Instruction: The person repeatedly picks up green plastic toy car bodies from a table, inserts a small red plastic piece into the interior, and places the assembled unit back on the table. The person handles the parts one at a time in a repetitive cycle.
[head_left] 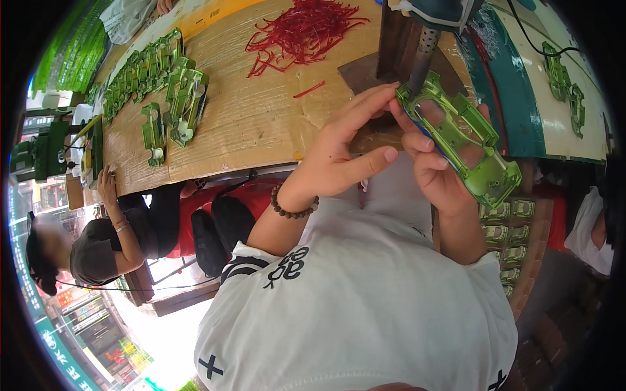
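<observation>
My right hand (443, 186) is closed around a green translucent plastic toy car body (479, 159), holding it tilted in front of me at the table edge. Its far end meets the tip of a perforated metal tube (425, 52) that points down from a dark tool above. My left hand (349, 140) reaches in from the left, fingers stretched out, fingertips at the far end of the car body. The left thumb stands apart from it. On that wrist is a beaded bracelet (293, 207).
A heap of thin red strips (306, 32) lies on the tabletop (241, 117). Several green car bodies (186, 101) stand at the left, others in a tray (512, 241) at right. A dark metal stand (394, 45) rises beyond my hands. Another person (104, 251) sits at left.
</observation>
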A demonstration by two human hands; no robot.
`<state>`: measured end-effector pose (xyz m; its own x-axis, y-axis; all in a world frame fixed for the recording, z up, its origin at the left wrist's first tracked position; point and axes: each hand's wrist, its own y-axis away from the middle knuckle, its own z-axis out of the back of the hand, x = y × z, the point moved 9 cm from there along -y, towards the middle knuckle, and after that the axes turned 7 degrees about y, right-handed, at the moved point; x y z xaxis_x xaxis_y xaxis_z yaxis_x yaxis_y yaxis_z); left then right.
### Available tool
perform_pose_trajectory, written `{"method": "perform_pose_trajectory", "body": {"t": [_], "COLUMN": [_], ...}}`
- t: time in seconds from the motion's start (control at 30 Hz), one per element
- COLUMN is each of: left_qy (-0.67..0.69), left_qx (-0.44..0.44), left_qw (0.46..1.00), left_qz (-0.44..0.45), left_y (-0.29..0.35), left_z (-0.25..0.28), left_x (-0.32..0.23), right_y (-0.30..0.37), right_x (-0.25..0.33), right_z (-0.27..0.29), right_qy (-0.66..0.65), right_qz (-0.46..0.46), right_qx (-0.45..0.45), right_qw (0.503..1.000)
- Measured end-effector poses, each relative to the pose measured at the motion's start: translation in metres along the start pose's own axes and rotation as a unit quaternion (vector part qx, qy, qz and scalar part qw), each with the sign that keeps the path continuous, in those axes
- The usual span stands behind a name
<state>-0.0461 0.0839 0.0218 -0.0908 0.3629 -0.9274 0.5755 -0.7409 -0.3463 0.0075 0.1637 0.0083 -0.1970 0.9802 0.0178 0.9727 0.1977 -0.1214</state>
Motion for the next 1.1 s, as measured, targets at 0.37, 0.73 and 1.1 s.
{"method": "perform_pose_trajectory", "body": {"t": [0.37,0.73,1.1], "left_qy": [-0.006,-0.060,-0.108], "left_qx": [-0.001,0.022,0.034], "left_qw": [1.000,0.998,0.993], "left_qz": [0.029,0.004,-0.016], "left_y": [0.000,-0.004,-0.006], "left_z": [-0.001,-0.004,-0.007], "left_x": [0.003,-0.003,-0.008], "right_y": [0.001,0.000,0.003], "right_x": [0.003,0.004,0.005], "right_z": [-0.001,-0.004,-0.004], "right_qy": [0.016,0.002,0.003], "right_qz": [0.009,0.019,0.024], "right_qx": [0.004,0.011,0.004], "right_qw": [1.000,1.000,1.000]}}
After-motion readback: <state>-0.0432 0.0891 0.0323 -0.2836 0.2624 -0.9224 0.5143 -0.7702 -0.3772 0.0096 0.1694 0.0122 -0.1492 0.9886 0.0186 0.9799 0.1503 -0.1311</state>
